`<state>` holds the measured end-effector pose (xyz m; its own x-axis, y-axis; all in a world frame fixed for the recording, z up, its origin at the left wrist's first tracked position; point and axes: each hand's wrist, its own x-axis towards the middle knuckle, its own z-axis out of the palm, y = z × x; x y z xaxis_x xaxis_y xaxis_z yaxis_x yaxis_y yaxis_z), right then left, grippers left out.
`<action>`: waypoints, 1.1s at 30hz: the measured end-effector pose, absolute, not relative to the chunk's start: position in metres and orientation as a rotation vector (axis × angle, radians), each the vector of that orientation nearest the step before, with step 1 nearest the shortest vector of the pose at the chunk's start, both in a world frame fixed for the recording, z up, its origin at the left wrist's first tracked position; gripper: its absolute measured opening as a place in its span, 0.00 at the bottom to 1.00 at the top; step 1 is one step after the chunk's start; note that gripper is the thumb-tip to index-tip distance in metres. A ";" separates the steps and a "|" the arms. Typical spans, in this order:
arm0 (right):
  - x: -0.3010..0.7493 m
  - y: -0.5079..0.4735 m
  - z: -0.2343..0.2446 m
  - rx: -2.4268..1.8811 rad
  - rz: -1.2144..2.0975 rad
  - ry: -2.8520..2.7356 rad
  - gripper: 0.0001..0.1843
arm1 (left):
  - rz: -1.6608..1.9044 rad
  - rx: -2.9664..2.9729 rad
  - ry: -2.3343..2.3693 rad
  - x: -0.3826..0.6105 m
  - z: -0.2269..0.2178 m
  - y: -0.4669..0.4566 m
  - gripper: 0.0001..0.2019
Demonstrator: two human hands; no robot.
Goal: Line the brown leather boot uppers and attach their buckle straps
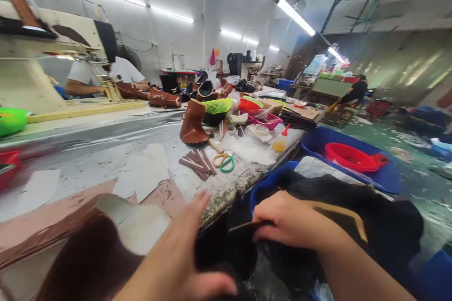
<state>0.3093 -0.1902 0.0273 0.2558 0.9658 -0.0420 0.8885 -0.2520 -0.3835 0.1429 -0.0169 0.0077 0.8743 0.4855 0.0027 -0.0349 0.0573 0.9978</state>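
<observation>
Head view | right hand (pixel 287 221): grip is pinching a dark piece (pixel 243 244) by its edge, near the blue bin (pixel 253 194) | dark piece: is hanging between both hands | left hand (pixel 173 254): grip is hovering spread near the counter (pixel 233 181) | beyond: boot (pixel 192 123) is standing, strips (pixel 197 162) and scissors (pixel 231 163) are lying on the counter
</observation>
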 end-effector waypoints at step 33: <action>0.324 -0.133 0.073 -1.154 0.504 -1.225 0.43 | 1.038 1.231 0.435 0.114 0.129 0.033 0.12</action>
